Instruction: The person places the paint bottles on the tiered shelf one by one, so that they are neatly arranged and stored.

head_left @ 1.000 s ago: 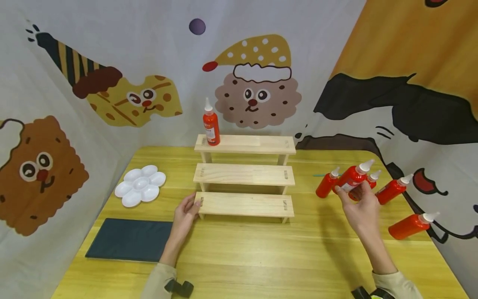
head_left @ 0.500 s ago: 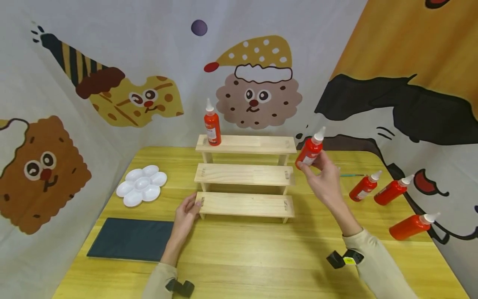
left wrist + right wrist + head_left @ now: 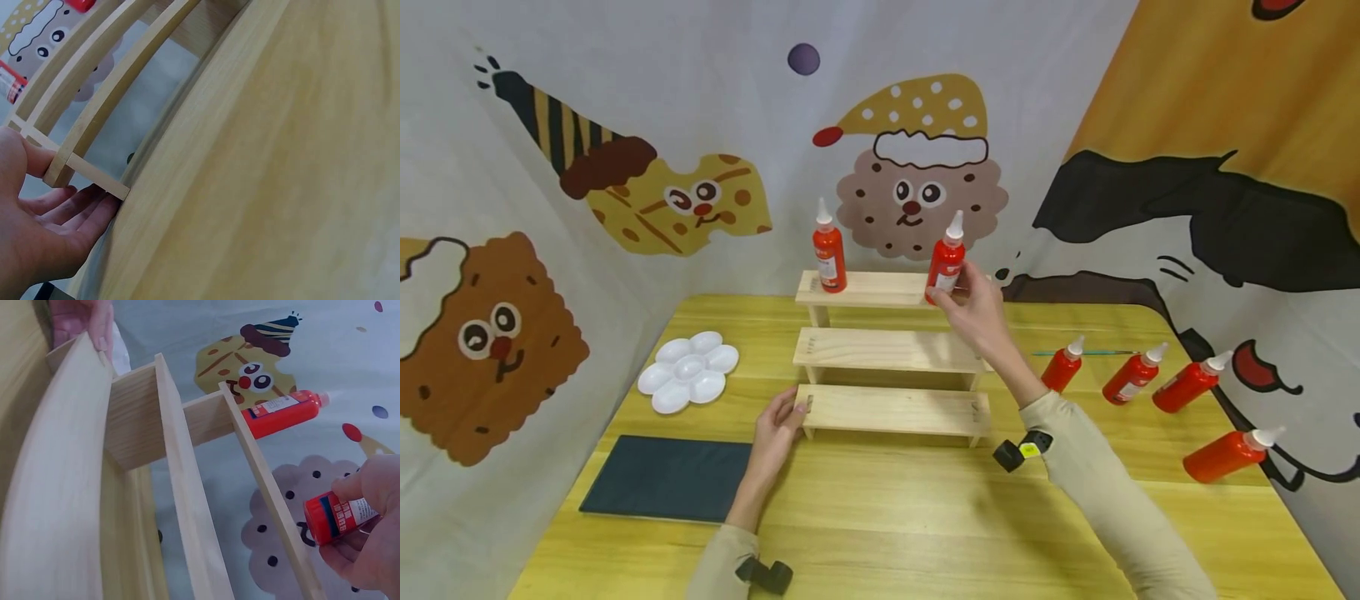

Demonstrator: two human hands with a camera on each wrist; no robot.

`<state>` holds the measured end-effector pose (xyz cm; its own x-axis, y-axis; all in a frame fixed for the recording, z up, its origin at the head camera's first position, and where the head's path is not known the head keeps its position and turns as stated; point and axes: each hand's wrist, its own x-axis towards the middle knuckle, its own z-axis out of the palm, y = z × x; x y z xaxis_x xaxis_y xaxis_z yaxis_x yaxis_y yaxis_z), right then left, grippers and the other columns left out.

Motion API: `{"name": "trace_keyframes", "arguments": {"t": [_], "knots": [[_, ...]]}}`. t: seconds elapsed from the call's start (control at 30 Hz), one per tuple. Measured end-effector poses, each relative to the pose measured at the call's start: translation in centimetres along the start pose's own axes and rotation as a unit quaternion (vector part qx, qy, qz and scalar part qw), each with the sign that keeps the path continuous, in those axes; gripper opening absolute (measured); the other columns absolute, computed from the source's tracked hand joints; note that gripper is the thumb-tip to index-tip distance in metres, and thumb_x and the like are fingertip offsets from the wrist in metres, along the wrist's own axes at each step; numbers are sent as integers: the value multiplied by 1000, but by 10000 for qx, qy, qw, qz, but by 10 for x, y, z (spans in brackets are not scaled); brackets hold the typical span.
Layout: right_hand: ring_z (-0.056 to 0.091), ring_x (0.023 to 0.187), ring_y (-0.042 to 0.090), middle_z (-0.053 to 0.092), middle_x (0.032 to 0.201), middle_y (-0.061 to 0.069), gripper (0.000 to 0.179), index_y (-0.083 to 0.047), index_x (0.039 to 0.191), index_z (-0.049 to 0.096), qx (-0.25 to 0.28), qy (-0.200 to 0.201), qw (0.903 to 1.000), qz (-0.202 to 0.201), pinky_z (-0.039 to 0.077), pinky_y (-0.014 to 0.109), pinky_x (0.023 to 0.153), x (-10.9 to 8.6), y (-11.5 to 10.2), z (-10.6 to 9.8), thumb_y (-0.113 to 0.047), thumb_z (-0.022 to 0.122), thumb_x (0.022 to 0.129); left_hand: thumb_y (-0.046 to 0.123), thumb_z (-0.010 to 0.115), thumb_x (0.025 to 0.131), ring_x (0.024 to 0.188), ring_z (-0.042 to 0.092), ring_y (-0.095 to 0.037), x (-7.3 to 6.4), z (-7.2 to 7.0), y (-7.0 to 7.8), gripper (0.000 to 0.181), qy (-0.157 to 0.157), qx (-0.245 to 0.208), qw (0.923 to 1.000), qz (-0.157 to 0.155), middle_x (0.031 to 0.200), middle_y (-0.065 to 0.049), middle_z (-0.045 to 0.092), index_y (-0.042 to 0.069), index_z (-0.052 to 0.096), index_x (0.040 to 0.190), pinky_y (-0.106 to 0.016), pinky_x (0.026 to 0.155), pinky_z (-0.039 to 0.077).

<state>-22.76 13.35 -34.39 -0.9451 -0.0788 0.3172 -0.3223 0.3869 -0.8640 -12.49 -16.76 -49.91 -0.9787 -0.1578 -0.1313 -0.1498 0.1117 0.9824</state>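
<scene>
While the right hand (image 3: 979,310) was clamped round its body, thumb on one side and fingers on the other, the held red bottle (image 3: 945,268) was located over the right part of the far, top tier of the wooden stand (image 3: 891,408); its white nozzle pointed up, and in the right wrist view its base was apart from the board. The left hand (image 3: 777,429) was clamped on the left end of the near, lowest tier, thumb at the board and fingers below beside the leg; a second red bottle (image 3: 829,258) stood upright at the left end of the top tier. Four further red bottles (image 3: 1131,379) were positioned on the table (image 3: 880,517) to the right of the stand; a thin blue-green rod (image 3: 1101,352) lay near them, toward the far side; a white flower-shaped palette (image 3: 688,368) lay to the left; a dark flat panel (image 3: 666,477) lay on the near left; a cartoon-printed cloth (image 3: 737,83) hung behind the table.
</scene>
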Motion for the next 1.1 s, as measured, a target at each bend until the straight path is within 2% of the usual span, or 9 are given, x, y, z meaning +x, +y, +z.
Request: {"name": "trace_keyframes", "arguments": {"t": [0.27,0.47,0.63,0.83,0.97,1.1], "knots": [[65,111,36,66,122,25,51,5,138,51,34,-187,9998,3,54,44,98,25,-5,27,-5,71,93,22,56,106,123,60,-32,2,0,-2,50,-17,34,10000,-14,141,-25,58,3,45,151,-23,83,53],[64,113,36,64,126,26,51,5,139,49,144,-332,9993,92,54,44,100,33,-10,38,-3,70,93,22,56,105,121,61,-30,1,0,-1,50,-15,32,10000,-6,140,-25,59,3,45,151,-22,83,53],[65,107,34,66,124,24,47,4,136,51,-7,-364,9993,127,55,44,95,35,-8,43,-5,70,94,23,56,106,122,60,-31,0,1,-2,51,-44,-1,10000,-8,140,-26,58,3,45,151,-23,83,53],[66,106,33,65,126,24,52,4,139,48,-275,-386,9989,-17,56,44,93,36,-4,45,-9,71,94,24,56,106,123,60,-32,2,0,-3,52,-77,-8,10000,3,140,-27,58,3,44,151,-24,85,54],[63,117,33,63,133,23,61,1,146,44,-387,-411,9984,-15,52,44,100,32,-4,40,-14,73,94,25,56,106,121,61,-30,1,0,-4,52,-42,41,10000,-5,139,-27,59,3,44,151,-25,84,55],[57,128,35,59,141,21,65,1,147,43,-387,-302,9988,-28,47,47,108,26,-7,26,-16,75,93,26,56,106,123,60,-31,1,0,-4,53,-73,51,10000,-25,140,-27,58,3,44,152,-26,86,55]]}}
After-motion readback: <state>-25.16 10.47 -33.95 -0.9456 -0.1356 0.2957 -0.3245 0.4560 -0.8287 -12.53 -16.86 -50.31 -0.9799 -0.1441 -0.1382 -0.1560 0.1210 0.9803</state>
